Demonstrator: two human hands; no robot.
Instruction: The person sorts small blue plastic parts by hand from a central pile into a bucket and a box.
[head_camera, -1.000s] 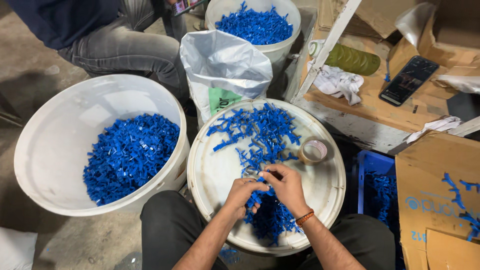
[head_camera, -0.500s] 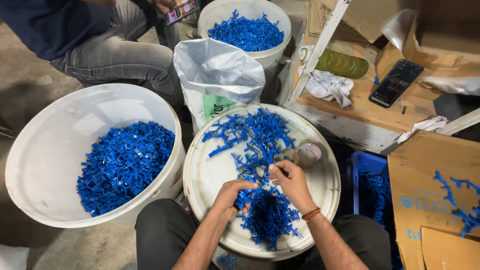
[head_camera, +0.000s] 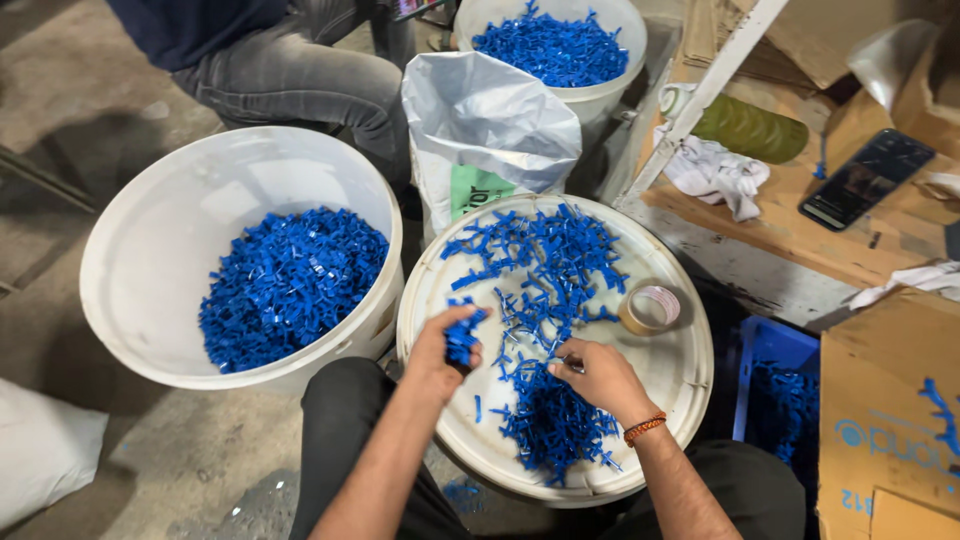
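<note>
Left hand grips a bunch of blue clips near the lid's left edge; right hand pinches one mid-lid.

Floor: bare grey concrete, stained, from 9 to 12 o'clock.
Shelf: worn wooden board at 2 o'clock, white slanted post beside it.
Cardboard: brown boxes at 4 o'clock.
</note>
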